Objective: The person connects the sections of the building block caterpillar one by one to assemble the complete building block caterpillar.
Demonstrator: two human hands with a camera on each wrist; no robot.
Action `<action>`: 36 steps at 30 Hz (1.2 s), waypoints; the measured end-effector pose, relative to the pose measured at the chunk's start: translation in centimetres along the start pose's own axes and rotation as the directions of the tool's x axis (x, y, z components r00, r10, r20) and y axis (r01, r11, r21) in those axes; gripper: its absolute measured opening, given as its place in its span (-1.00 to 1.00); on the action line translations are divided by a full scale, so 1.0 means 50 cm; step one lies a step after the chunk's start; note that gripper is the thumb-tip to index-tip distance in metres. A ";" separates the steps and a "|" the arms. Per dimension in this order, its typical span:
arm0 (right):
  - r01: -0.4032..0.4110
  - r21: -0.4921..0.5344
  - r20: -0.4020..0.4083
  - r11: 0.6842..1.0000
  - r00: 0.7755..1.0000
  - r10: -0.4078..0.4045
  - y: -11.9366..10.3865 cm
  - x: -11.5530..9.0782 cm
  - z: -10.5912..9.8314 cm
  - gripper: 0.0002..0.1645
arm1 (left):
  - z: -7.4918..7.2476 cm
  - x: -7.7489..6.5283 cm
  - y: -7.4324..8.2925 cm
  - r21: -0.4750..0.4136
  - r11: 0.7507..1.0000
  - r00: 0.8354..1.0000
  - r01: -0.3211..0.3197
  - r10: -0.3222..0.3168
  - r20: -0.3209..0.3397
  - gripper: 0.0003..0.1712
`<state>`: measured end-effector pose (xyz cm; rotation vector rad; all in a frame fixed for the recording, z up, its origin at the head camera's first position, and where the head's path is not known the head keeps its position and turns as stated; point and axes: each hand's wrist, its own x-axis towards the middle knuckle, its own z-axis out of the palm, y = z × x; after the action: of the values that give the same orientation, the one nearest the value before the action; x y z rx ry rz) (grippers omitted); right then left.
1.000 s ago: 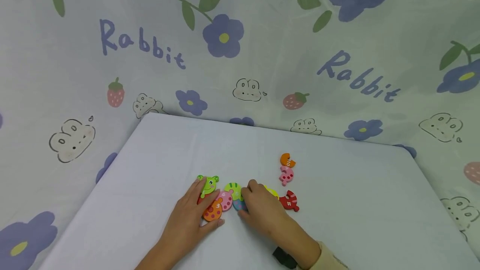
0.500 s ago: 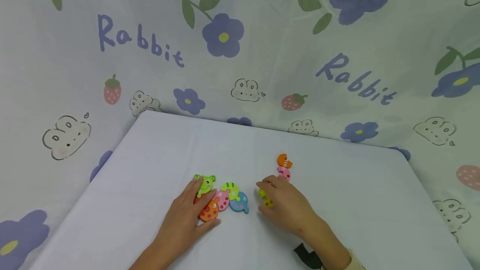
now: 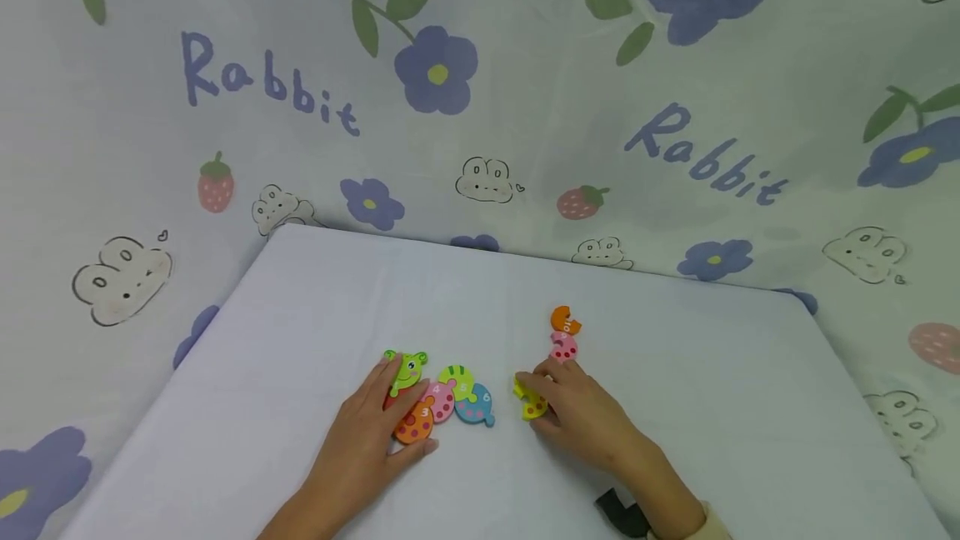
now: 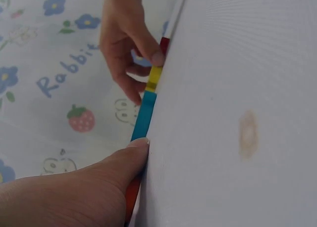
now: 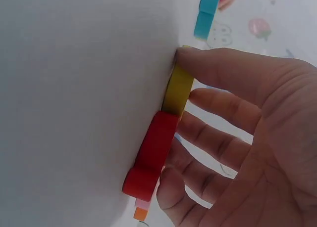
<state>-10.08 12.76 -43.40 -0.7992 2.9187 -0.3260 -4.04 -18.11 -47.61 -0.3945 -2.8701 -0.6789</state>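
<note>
My left hand [image 3: 358, 438] rests with extended fingers over the left end of a caterpillar puzzle. Its green head piece [image 3: 408, 369] shows beside the fingers, and a red piece is mostly covered. From there run the orange 3 piece [image 3: 415, 425], the pink 4 piece [image 3: 440, 401], the green 5 piece [image 3: 457, 380] and the blue 6 piece [image 3: 474, 405], joined in a curve. To the right, apart from the blue one, my right hand [image 3: 588, 415] pinches a yellow puzzle piece [image 3: 534, 408] between thumb and fingers. A red piece [image 5: 152, 145] adjoins it in the right wrist view.
Behind the right hand lie a pink spotted piece [image 3: 566, 347] and an orange 10 piece [image 3: 564, 320]. A black object [image 3: 621, 515] is beside the right forearm. White cloth [image 3: 420, 298] covers the table; a printed curtain [image 3: 525, 90] hangs behind it.
My right hand has moved right from the blue piece to the yellow one and now holds it. The blue piece is uncovered. My left hand stays on the puzzle's left end.
</note>
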 end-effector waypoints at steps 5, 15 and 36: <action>0.031 0.017 0.015 0.999 0.999 -0.031 0.005 -0.005 0.003 -0.31 | 0.002 0.001 -0.001 0.003 1.000 1.000 0.002 -0.002 0.007 -0.09; -0.120 0.229 0.221 0.966 0.973 0.069 0.042 -0.018 -0.049 -0.07 | 0.003 -0.001 -0.001 0.001 1.000 1.000 -0.002 0.002 0.011 -0.08; 0.030 0.052 0.093 0.998 0.995 -0.035 0.012 -0.010 -0.015 -0.33 | 0.002 0.002 -0.006 0.004 1.000 1.000 -0.025 0.025 -0.008 -0.10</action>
<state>-10.07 13.64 -42.80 -0.8316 2.8015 -0.3537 -4.24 -18.27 -47.81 -0.4252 -2.8538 -0.6696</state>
